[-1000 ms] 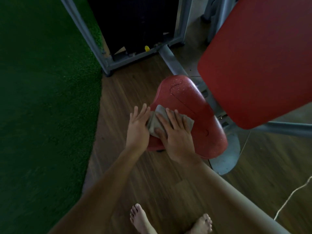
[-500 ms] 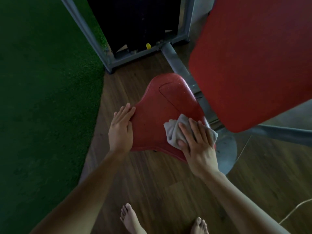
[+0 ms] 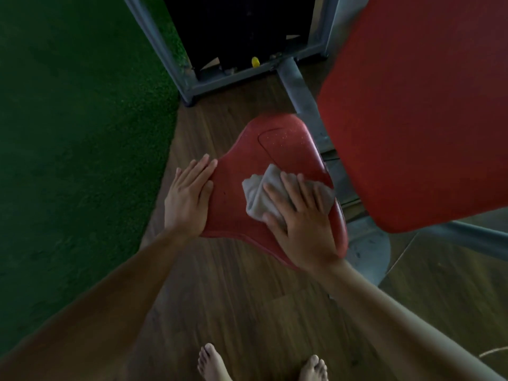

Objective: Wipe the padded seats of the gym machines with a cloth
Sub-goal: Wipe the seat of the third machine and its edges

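The seat (image 3: pixel 233 188) is a red padded cushion with a finely pebbled cover, wide and rounded at the near end, narrowing to a blunt nose at the far end, with a pressed seam line curving across its far half. A grey cloth (image 3: pixel 255 196), soft and bunched into loose folds, lies on the right half of the seat. The right hand (image 3: pixel 302 224) presses it flat with fingers straight and a little spread, the thumb along the cloth's near edge. The left hand (image 3: pixel 189 199) rests flat on the seat's left rim, fingers straight and close together, holding nothing. To the right rises a large red back pad (image 3: pixel 412 105) of the same grained cover, tilted. Under the seat shows a round, dull metal base plate (image 3: pixel 368 254). The floor (image 3: pixel 233 298) is dark wood-grain plank, and coarse green turf (image 3: pixel 68 133) covers the left. A grey painted steel frame (image 3: pixel 165 59) boxes in a dark weight stack with a small yellow pin (image 3: pixel 255 61). Half a second ago the cloth and right hand sat at the seat's right edge. They now lie nearer its middle, while the left hand has kept to the left rim.
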The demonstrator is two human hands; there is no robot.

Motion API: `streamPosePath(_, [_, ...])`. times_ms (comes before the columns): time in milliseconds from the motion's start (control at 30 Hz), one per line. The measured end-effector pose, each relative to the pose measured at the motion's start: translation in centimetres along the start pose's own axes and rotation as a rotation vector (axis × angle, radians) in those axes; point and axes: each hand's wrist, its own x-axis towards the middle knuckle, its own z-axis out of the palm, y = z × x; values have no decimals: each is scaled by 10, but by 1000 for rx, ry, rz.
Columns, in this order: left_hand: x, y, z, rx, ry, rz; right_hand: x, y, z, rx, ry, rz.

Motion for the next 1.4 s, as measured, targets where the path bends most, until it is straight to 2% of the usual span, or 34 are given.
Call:
streamPosePath(100, [0, -2, 0, -29, 17, 8, -19, -5, 1, -16, -31, -58])
streamPosePath(200, [0, -4, 0, -44, 20, 25, 7, 4, -1, -44, -96, -84])
streamPosePath(367, [0, -3, 1, -67, 40, 18, 72, 5, 1, 5, -69, 60])
streamPosePath(633, [1, -8, 3, -61, 48, 37, -13, 0, -9, -63, -66, -31])
streamPosePath(867, [1, -8, 3, -29, 47, 43, 62, 4, 2, -46, -71, 100])
streamPosePath(1067, [2, -10, 1, -16, 11, 43, -11, -10, -7, -43, -8, 49])
streamPosePath(1167, [1, -7, -2, 11, -10, 26, -37, -6, -9, -67, -72, 48])
streamPosePath(1400, [4, -2, -10, 133, -149, 14, -34, -17, -10, -59, -136, 148])
